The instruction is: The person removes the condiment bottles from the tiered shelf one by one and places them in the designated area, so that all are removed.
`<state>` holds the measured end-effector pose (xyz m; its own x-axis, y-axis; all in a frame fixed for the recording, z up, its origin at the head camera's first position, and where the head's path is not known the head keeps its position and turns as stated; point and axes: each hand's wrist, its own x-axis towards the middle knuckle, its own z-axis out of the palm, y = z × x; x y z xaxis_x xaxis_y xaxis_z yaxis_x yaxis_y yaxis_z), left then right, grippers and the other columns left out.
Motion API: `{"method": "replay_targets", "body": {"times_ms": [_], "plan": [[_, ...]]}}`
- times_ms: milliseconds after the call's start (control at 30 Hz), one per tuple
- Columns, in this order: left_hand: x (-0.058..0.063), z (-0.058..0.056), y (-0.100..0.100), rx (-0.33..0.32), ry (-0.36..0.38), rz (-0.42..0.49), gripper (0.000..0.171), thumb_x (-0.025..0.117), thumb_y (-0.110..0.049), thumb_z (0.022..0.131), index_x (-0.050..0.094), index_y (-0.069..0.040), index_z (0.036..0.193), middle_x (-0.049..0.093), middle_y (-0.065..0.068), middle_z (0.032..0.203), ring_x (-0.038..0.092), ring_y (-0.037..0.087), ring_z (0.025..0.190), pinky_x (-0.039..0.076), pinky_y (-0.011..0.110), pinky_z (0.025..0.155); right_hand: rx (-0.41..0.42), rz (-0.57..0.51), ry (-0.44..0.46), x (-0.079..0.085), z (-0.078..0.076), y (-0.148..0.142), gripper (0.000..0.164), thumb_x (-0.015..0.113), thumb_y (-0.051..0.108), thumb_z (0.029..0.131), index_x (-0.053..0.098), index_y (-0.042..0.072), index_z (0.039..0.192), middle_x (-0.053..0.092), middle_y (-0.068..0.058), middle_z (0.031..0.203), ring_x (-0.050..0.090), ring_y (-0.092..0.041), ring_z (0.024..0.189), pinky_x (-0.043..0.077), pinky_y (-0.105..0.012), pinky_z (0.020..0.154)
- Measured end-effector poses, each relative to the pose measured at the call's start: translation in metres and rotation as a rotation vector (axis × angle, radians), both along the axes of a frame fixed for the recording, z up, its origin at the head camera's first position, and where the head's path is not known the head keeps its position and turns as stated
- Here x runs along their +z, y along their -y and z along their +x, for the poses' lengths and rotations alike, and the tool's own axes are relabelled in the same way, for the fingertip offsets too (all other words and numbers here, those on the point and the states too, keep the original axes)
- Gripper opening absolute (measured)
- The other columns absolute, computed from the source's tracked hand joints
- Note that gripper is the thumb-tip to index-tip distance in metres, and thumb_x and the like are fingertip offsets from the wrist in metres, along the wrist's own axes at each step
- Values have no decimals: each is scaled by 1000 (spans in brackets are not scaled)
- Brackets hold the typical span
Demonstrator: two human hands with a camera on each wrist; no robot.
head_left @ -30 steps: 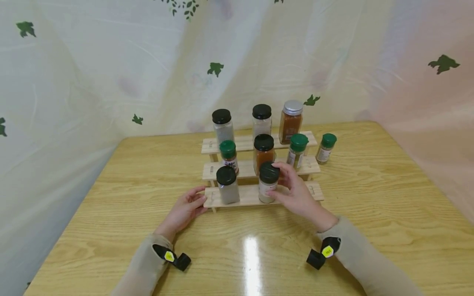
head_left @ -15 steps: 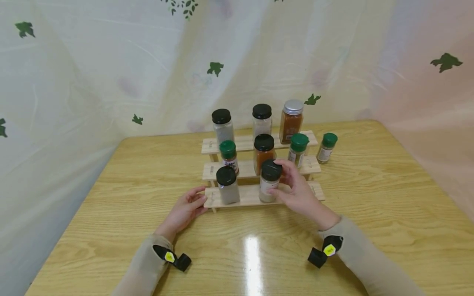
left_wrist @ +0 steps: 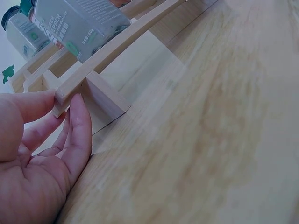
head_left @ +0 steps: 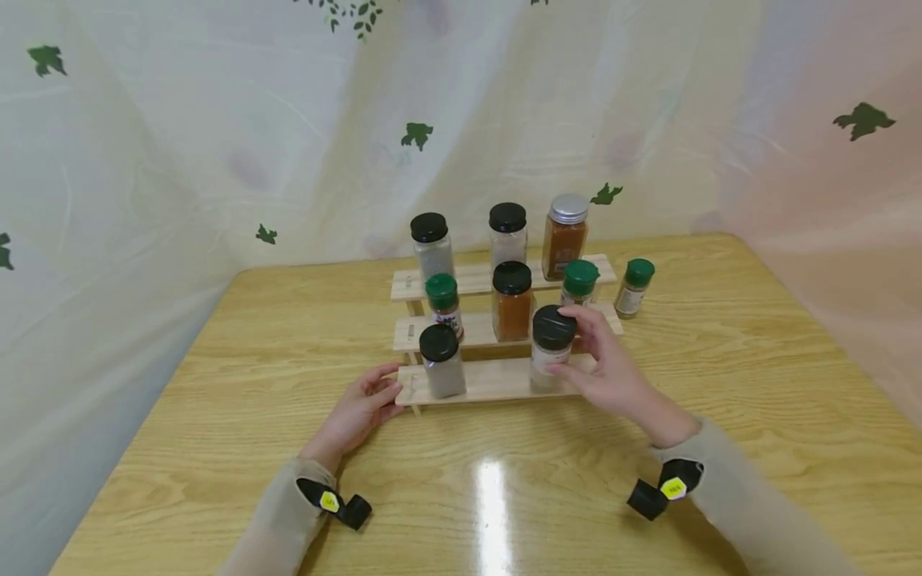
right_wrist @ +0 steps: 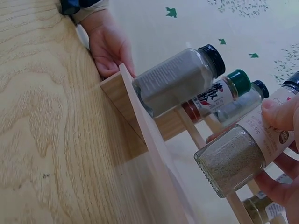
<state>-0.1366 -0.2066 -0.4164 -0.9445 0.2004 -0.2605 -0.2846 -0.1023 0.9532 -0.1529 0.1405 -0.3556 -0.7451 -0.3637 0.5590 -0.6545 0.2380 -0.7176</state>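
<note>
My left hand [head_left: 363, 406] grips the left end of the front step of a three-step wooden spice rack [head_left: 497, 379]; in the left wrist view, the thumb lies on top and fingers are beneath. With my right hand [head_left: 608, 372] I hold a glass spice jar [head_left: 551, 352] with a black lid, upright over the right half of the front step. A gap shows under its base in the right wrist view [right_wrist: 229, 163]. A grey pepper jar [head_left: 442, 368] stands at the left of that step.
On the middle step stand a green-lidded jar [head_left: 442, 300], an orange-brown jar [head_left: 512, 308] and another green-lidded jar [head_left: 579, 280], partly hidden. The top step bears two black-lidded jars and a silver-lidded jar [head_left: 565, 240]. Right of the rack, a small green-lidded jar [head_left: 634, 292] stands on the table.
My right hand has carried the black-lidded spice jar to the right along the front step, mostly in the last half second. The left hand keeps its place on the rack.
</note>
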Motion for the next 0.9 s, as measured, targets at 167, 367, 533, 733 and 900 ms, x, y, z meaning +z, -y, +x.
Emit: {"method": "replay_targets", "body": {"times_ms": [167, 367, 533, 733, 900], "plan": [[1, 1, 0, 4, 8, -6, 50, 42, -1, 99, 23, 6, 145, 50, -2, 99, 58, 3, 85, 52, 16, 76, 10, -27, -53, 1, 1, -9, 75, 68, -28, 63, 33, -7, 126, 47, 25, 125, 48, 11, 110, 45, -9, 83], [0, 0, -1, 6, 5, 3, 50, 41, -1, 99, 23, 6, 144, 50, -3, 98, 58, 3, 84, 52, 17, 76, -23, -8, -62, 3, 3, -21, 77, 69, -29, 61, 33, -6, 126, 46, 31, 123, 48, 12, 109, 44, -7, 84], [1, 0, -1, 1, 1, 5, 50, 41, -1, 99, 22, 7, 144, 51, -3, 98, 58, 3, 83, 52, 16, 75, -40, 5, -71, 2, 5, -31, 78, 68, -30, 60, 32, -7, 126, 45, 32, 123, 48, 13, 108, 43, -6, 84], [1, 0, 0, 10, 15, -7, 50, 42, -1, 99, 23, 6, 145, 49, -3, 98, 57, 3, 83, 52, 17, 76, -57, 23, -92, 2, 7, -43, 83, 68, -32, 58, 31, -6, 128, 45, 31, 124, 49, 12, 108, 43, -5, 84], [1, 0, -1, 14, 17, -19, 50, 42, -2, 99, 24, 5, 145, 49, -3, 98, 57, 3, 83, 52, 17, 76, -97, 31, -72, 0, 8, -54, 82, 68, -31, 59, 31, -7, 129, 46, 31, 122, 50, 14, 105, 42, -4, 84]]}}
